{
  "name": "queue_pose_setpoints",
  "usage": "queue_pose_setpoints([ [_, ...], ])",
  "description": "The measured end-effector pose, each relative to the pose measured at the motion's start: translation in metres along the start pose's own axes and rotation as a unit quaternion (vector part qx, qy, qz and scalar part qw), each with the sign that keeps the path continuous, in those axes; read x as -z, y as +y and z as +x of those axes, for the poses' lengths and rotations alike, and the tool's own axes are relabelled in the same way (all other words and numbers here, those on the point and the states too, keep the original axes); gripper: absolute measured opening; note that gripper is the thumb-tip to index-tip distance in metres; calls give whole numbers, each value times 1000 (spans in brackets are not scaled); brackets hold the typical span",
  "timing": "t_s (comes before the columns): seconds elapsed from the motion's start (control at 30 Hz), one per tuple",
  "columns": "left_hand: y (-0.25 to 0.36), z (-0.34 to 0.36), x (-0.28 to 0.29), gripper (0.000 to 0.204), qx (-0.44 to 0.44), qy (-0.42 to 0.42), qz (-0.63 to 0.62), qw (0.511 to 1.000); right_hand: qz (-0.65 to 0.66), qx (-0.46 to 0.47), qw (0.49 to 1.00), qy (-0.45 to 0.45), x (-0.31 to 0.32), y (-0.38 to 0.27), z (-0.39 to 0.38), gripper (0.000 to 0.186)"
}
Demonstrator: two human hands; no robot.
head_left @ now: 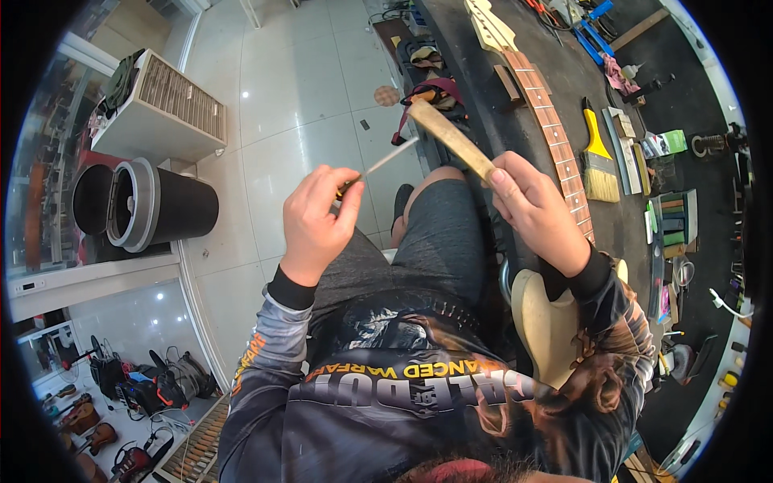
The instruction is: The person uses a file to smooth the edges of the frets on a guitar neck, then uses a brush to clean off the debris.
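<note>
My left hand [320,211] is closed round the dark, yellow-marked handle of a slim tool with a straight grey metal shaft [392,155]. Whether it is a file or a screwdriver I cannot tell. Between the thumb and fingers of my right hand [533,201] is the near end of a flat, pale wooden strip [451,138]. The shaft's tip points toward the strip, with a gap between them. Beside my right hand, an electric guitar lies along the bench, its fretted neck [555,133] reaching away and its pale body [538,330] partly under my forearm.
The dark workbench [475,88] runs along my right. On it lie a yellow-handled brush [597,153], a blue clamp [592,36] and a rack of coloured blocks [675,221]. A black bin [181,205] and a slatted white cabinet [173,105] stand left on the tiled floor [282,88].
</note>
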State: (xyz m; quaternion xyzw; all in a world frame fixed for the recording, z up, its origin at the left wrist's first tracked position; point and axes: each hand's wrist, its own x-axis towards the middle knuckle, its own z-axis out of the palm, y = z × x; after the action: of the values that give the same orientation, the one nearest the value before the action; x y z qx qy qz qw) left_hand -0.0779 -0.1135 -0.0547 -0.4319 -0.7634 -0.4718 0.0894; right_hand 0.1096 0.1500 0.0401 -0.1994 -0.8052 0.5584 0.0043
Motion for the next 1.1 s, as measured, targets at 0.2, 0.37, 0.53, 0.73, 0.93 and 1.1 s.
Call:
queue_pose_setpoints([
  [0.2, 14, 4, -3, 14, -86, -36, 63, 994, -51, 17, 997, -56, -16, -6, 7, 27],
  [0.37, -9, 6, 12, 12, -79, 4, 94, 992, -11, -29, 998, -55, -9, 22, -2, 30],
  [0.53, 6, 3, -1, 8, -97, -43, 70, 992, -9, 6, 998, -61, -14, 10, 8, 30],
  [0.73, -13, 4, 7, 11, 6, 18, 16, 1000, 41, -39, 996, -63, -3, 22, -3, 29],
  [0.93, 2, 4, -5, 11, -44, -18, -5, 999, 34, -23, 996, -80, -13, 11, 5, 30],
  [1.1, -13, 4, 7, 11, 10, 23, -5, 1000, 102, -57, 989, -87, -6, 21, 0, 30],
])
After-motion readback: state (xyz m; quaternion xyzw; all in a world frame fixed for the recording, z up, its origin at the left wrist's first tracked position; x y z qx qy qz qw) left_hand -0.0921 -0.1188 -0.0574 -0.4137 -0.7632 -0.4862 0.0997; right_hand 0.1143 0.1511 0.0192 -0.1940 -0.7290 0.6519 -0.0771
